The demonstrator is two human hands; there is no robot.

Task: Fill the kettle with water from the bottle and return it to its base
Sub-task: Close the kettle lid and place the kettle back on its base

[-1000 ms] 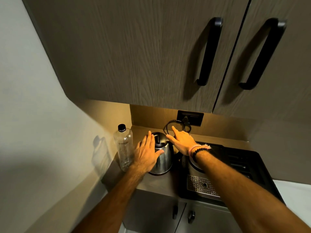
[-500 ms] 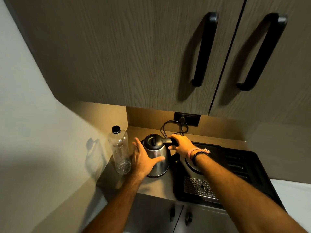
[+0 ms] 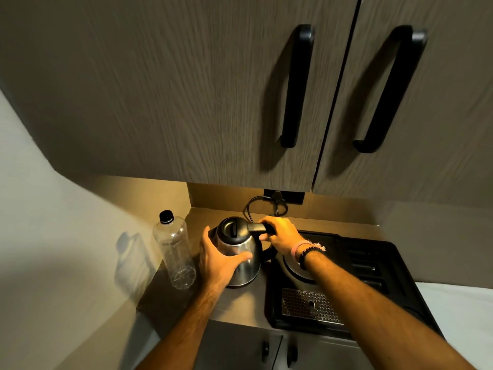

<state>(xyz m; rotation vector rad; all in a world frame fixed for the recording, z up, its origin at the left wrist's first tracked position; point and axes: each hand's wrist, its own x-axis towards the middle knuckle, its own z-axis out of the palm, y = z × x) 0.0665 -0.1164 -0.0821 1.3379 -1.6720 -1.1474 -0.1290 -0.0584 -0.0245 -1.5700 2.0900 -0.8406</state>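
Observation:
A steel kettle (image 3: 244, 265) with a dark closed lid stands upright on the counter, left of a black tray. My left hand (image 3: 217, 263) cups its body from the left, thumb across the front. Fingers of my right hand (image 3: 280, 236) are closed around the kettle's black handle (image 3: 256, 227). A clear plastic bottle (image 3: 173, 249) with a black cap stands upright just left of the kettle, untouched. In the tray, a round disc (image 3: 293, 271) that looks like the kettle's base shows partly under my right wrist.
The black tray (image 3: 373, 263) has a perforated metal grate (image 3: 309, 305) at its front. A black cord (image 3: 253, 206) loops from a wall socket (image 3: 284, 196) behind the kettle. Wall cabinets (image 3: 213, 89) hang low overhead. A wall closes the left side.
My right hand went from resting open behind the kettle to closing on its handle. My left hand slid down from the lid area and wrapped around the kettle's body.

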